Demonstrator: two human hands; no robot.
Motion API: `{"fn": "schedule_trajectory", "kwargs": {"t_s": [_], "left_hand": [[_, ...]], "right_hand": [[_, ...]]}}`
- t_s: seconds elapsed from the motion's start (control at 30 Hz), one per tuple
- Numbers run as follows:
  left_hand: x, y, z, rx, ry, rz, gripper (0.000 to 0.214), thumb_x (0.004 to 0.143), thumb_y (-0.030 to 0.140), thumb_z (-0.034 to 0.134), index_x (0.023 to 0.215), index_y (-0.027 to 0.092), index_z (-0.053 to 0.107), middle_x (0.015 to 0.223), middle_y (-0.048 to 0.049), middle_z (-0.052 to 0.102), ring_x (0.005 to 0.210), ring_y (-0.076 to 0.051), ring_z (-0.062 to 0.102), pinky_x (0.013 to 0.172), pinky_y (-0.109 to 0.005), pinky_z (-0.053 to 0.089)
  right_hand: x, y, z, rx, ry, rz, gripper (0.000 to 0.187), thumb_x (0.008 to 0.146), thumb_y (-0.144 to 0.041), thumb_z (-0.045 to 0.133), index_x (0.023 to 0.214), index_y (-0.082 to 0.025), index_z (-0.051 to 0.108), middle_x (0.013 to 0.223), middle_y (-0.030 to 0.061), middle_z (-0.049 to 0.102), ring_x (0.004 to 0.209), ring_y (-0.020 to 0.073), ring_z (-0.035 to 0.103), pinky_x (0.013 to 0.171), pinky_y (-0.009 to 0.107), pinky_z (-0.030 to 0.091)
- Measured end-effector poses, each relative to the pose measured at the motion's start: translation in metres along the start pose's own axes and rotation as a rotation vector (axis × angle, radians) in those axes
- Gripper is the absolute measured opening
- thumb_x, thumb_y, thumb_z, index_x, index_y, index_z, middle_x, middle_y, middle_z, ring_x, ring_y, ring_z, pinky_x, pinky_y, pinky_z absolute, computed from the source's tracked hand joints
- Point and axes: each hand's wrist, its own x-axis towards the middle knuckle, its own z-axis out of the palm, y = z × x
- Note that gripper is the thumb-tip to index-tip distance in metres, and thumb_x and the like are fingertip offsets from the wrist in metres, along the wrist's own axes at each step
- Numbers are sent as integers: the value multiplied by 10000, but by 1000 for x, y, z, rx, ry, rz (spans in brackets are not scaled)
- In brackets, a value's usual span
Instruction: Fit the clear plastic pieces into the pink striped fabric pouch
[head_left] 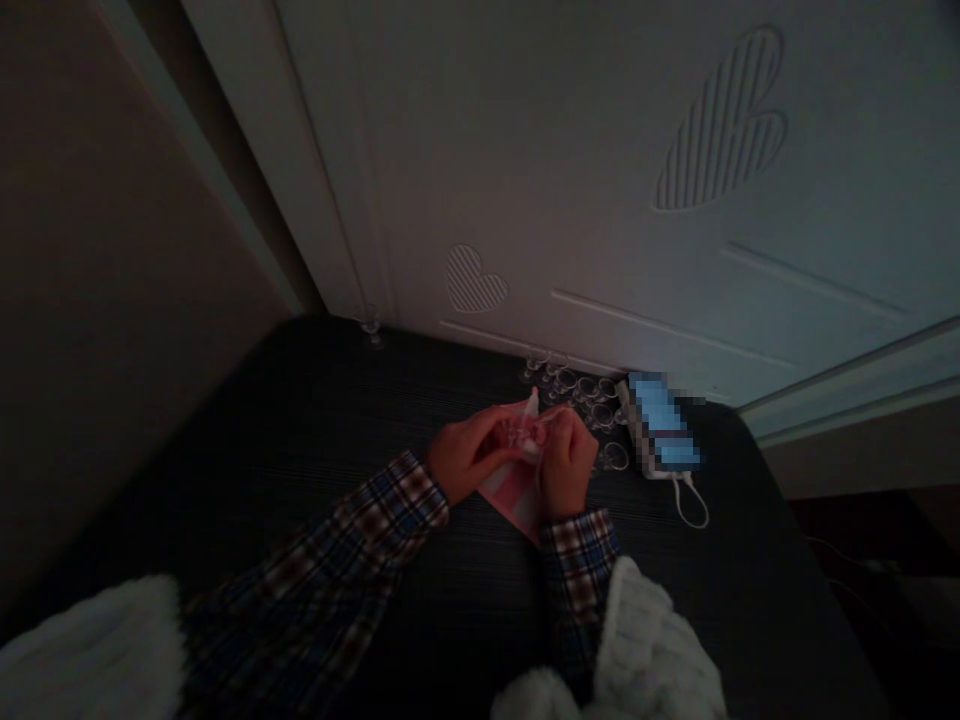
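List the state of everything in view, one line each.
left hand, closed on the pink packet
right hand, pinching the pink packet's top
pink packet, held just over the table, open or sealed unclear
clear pieces, loose cluster on the table by the white panel
phone, screen lit, lying flat
white cable, looped at the phone's near end

We see our left hand point(469, 455) and right hand point(566, 465) meeting over a pink packet point(514, 497), both closed on its upper end; the light is too dim to make out what sits between the fingertips. The packet's lower end rests on the dark table point(337, 420). Just beyond the hands lie scattered clear plastic pieces point(592, 400), and beside them a phone point(664, 425) with a white cable point(691, 505). A white panel point(600, 200) with embossed hearts stands behind.
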Motion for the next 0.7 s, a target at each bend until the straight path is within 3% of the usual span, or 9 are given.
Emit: {"fn": "schedule_trajectory", "kwargs": {"t_s": [0.3, 0.37, 0.53, 0.7], "left_hand": [[-1, 1, -8, 112, 18, 45, 253, 780, 403, 541, 702, 162, 525, 573, 44, 504, 518, -85, 480, 500, -191, 339], [0, 2, -7, 109, 19, 43, 253, 773, 414, 550, 744, 163, 541, 584, 45, 513, 524, -86, 489, 509, -191, 351], [-1, 3, -3, 95, 49, 30, 370, 760, 392, 582, 1059, 195, 487, 670, 53, 533, 538, -84, 512, 523, -187, 386], [-3, 0, -1, 150, 43, 62, 246, 816, 368, 499, 965, 172, 496, 666, 33, 537, 544, -97, 508, 513, -196, 365]], "right_hand": [[-2, -4, -1, -10, -39, -35, 357, 905, -279, 295, 638, -170, 507, 560, -33, 499, 517, 87, 457, 526, 216, 311], [-2, -3, -2, -29, -33, -47, 350, 902, -274, 300, 642, -169, 510, 555, -35, 492, 514, 86, 453, 525, 215, 307], [0, 1, -1, -74, -16, -39, 350, 898, -278, 302, 634, -168, 504, 559, -34, 494, 521, 86, 456, 519, 214, 297], [-1, 2, 0, -67, -46, -37, 340, 898, -275, 305, 641, -169, 500, 567, -34, 503, 525, 85, 465, 530, 212, 309]]}}
